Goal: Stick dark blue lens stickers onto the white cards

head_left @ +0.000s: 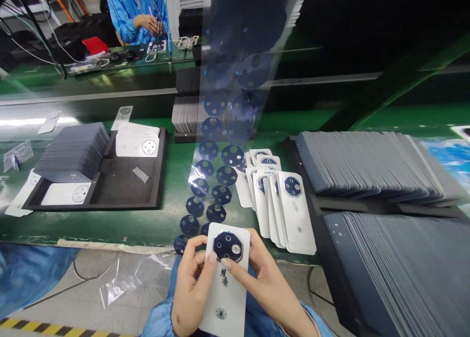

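Between them, my left hand [194, 283] and my right hand [262, 278] hold a white phone back cover [229, 303], close to me at the bench's front edge. Its upper part carries a dark blue octagonal film [228, 240] with round holes, lying over the camera area. Both thumbs press at the lower edge of this film, while the other fingers grip the cover's sides and are partly hidden behind it. Just beyond my hands hangs a clear strip [200, 168] with rows of similar dark blue films. Right of the strip, several white covers with films [293, 214] lie in an overlapping pile.
At left sits a black tray [128, 200] with dark panels [73, 148] and white covers [137, 139]. More dark panels [374, 161] stand packed in racks on the right. Across the bench, a co-worker's hands [149, 24] show below blue sleeves. Clear plastic [128, 283] hangs below the front edge.
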{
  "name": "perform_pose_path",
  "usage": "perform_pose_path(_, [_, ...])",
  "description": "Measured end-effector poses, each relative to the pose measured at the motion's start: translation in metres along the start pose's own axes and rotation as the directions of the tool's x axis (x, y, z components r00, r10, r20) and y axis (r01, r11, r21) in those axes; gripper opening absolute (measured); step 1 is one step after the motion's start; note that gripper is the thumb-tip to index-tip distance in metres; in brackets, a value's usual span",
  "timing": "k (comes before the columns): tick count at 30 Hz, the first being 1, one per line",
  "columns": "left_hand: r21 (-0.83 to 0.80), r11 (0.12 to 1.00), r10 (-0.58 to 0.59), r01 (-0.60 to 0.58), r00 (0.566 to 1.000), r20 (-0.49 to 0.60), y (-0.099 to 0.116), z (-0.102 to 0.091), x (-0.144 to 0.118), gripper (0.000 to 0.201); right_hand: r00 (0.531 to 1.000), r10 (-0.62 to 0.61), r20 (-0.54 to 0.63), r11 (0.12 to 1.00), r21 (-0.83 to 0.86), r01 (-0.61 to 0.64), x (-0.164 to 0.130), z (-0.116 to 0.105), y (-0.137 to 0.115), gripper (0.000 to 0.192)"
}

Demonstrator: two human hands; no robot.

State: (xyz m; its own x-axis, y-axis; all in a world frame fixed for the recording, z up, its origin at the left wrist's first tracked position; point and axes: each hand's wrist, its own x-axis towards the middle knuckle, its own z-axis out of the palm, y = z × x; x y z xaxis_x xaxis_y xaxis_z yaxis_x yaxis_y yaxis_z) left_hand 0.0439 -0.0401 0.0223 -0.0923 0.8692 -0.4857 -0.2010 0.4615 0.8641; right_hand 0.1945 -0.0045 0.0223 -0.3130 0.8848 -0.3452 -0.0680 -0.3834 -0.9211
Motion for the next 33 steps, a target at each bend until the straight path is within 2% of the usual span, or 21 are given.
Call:
perform_pose_path(4, [0.104,0.991,0.095,-0.089,0.994,-0.055,-0.004,0.007,-0.004,0.040,0.986,0.027,-0.167,0.997,0.073,-0.015,0.003,0.013,0.000,0.033])
perform_pose_path(9, [0.195,0.961,0.226,-0.194,0.962,-0.157,-0.012,0.015,-0.010,0.037,0.981,0.030,-0.193,0.985,0.173,0.004,0.012,0.014,0.003,0.035])
perform_pose_path(14, [0.121,0.984,0.150,-0.131,0.975,-0.163,-0.010,0.015,-0.013,0.036,0.981,0.012,-0.192,0.977,0.213,0.030,0.015,0.010,0.009,0.037])
perform_pose_path(20, [0.030,0.998,0.059,-0.056,0.992,-0.113,-0.004,0.009,-0.009,0.039,0.977,0.052,-0.206,0.977,0.212,-0.007,0.010,0.009,0.010,0.026])
perform_pose_path(23, [0.028,0.996,0.082,-0.079,0.988,-0.130,-0.003,0.002,0.000,0.040,0.977,-0.041,-0.211,0.997,0.054,0.053,0.005,0.010,0.013,0.027])
perform_pose_path(25, [-0.004,0.994,0.111,-0.113,0.981,-0.161,-0.001,0.000,0.008,0.040,0.959,-0.191,-0.210,0.974,-0.161,0.159,0.000,0.014,0.018,0.045])
perform_pose_path(26, [-0.020,0.992,0.121,-0.126,0.977,-0.175,0.000,0.000,0.011,0.039,0.945,-0.266,-0.188,0.932,-0.300,0.203,-0.002,0.017,0.022,0.057])
perform_pose_path(28, [-0.019,0.990,0.136,-0.140,0.979,-0.153,0.002,0.002,0.015,0.038,0.913,-0.390,-0.120,0.782,-0.566,0.260,-0.005,0.022,0.031,0.075])
perform_pose_path(30, [0.019,0.988,0.152,-0.152,0.987,-0.050,0.005,0.004,0.020,0.037,0.869,-0.487,-0.083,0.623,-0.731,0.280,-0.003,0.021,0.039,0.078])
perform_pose_path(33, [0.060,0.972,0.220,-0.227,0.970,0.106,0.019,-0.005,0.037,0.036,0.773,-0.617,-0.149,0.514,-0.820,0.252,0.006,-0.002,0.041,0.071])
